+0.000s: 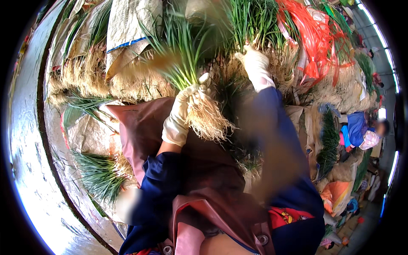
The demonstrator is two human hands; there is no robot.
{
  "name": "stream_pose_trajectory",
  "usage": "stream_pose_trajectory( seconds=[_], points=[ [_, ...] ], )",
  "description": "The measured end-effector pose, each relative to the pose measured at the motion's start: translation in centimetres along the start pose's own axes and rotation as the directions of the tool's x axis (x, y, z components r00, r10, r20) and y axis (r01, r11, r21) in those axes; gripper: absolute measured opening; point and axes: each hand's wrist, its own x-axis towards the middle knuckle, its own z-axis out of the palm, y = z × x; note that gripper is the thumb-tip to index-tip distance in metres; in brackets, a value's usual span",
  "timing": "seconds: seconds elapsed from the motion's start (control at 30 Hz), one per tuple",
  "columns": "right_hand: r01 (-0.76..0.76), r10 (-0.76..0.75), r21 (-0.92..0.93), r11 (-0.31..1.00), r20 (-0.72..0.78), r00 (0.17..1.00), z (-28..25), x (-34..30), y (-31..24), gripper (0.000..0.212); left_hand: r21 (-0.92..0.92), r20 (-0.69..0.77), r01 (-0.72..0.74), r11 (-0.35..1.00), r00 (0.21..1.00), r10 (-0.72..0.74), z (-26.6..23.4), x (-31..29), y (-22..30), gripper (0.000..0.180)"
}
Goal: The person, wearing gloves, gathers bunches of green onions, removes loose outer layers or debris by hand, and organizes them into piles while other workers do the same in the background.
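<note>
My left hand (pixel 180 114), in a pale rubber glove, is closed around a bunch of green chives (pixel 180 55) just above its tangle of pale roots (pixel 208 121); the green blades point up and away. My right hand (pixel 255 63), also gloved, reaches farther out and grips another clump of chives (pixel 250 21) in the big pile, near their roots. Both forearms wear dark blue sleeves. A brown apron (pixel 140 127) lies across my lap below the left hand.
Heaps of rooted chives (pixel 97 76) and woven sacks (pixel 127 21) fill the area ahead. Red plastic string (pixel 314 38) lies at the upper right. A smaller chive bundle (pixel 100 176) rests at lower left. Another person in blue (pixel 359 129) crouches at the right.
</note>
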Motion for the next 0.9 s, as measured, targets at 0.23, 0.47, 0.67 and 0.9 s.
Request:
stream_pose_trajectory(
  seconds=[0.23, 0.47, 0.67, 0.9],
  points=[
    [-0.268, -0.391, 0.962, 0.058, 0.269, 0.88, -2.9, -3.2, 2.3, 0.024, -0.002, -0.044, -0.106, 0.994, 0.993, 0.106, -0.6, 0.1, 0.0, 0.038],
    [-0.259, -0.464, 0.965, -0.027, 0.217, 0.859, 0.8, -10.9, -0.2, 0.022, 0.165, -0.072, 0.061, 0.984, 0.996, -0.05, 0.0, -0.1, -0.2, 0.039],
    [0.424, -0.25, 0.433, 0.796, -0.402, 0.881, 1.1, -13.8, -3.5, 0.02, 0.13, -0.024, 0.169, 0.977, 0.986, -0.167, -0.2, -0.2, -1.2, 0.037],
    [-0.196, 0.259, 0.614, 0.765, -0.014, 0.966, 2.3, -8.8, 1.7, 0.014, 0.408, -0.043, 0.023, 0.913, 0.999, -0.006, 0.1, -0.4, -1.6, 0.042]
  ],
)
